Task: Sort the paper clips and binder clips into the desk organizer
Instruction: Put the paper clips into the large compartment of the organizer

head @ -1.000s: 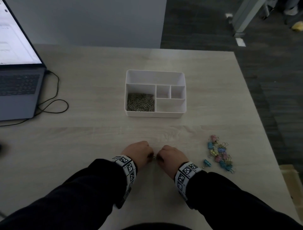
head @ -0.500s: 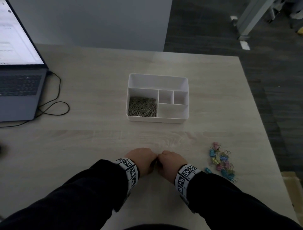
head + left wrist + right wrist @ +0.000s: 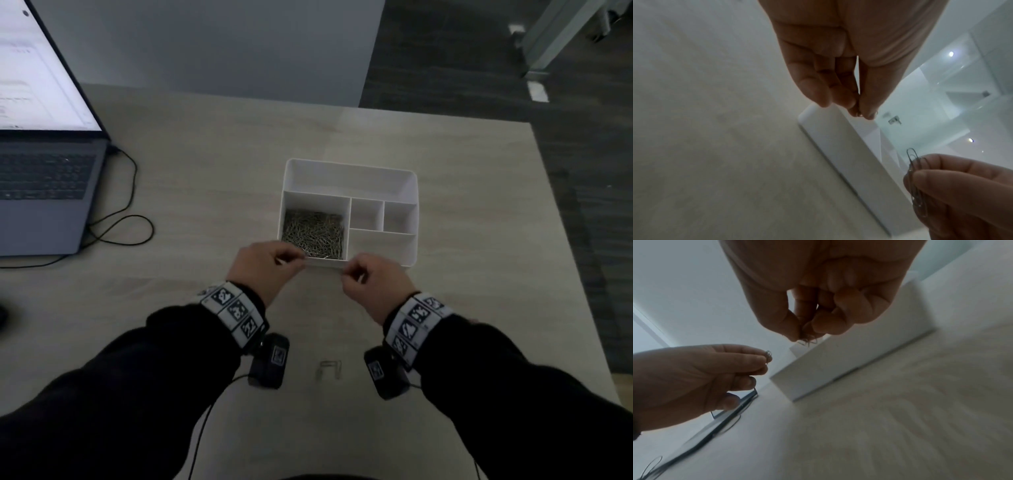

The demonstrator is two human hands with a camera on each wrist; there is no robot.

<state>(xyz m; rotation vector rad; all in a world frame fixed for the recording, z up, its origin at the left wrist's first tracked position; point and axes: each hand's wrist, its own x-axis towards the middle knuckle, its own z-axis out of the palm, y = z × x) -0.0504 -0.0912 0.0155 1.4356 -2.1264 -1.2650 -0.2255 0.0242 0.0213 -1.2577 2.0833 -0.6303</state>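
The white desk organizer (image 3: 349, 173) stands mid-table, with a heap of silver paper clips (image 3: 313, 234) in its front-left compartment; its other compartments look bare. My left hand (image 3: 300, 261) hovers at the front wall of that compartment, and its fingertips (image 3: 859, 113) pinch a few paper clips. My right hand (image 3: 344, 273) is just beside it at the front wall, and it pinches a small bunch of paper clips (image 3: 916, 183). One loose paper clip (image 3: 330, 369) lies on the table between my wrists. No binder clips show in the head view.
An open laptop (image 3: 44, 171) sits at the far left, and its black cable (image 3: 116, 219) loops across the table toward the organizer. The table's right edge (image 3: 568, 260) drops to a dark floor.
Both hands have risen from the near table, where they were pressed together, and moved forward and apart to the organizer's front wall. The binder clips at the right have dropped out of view.
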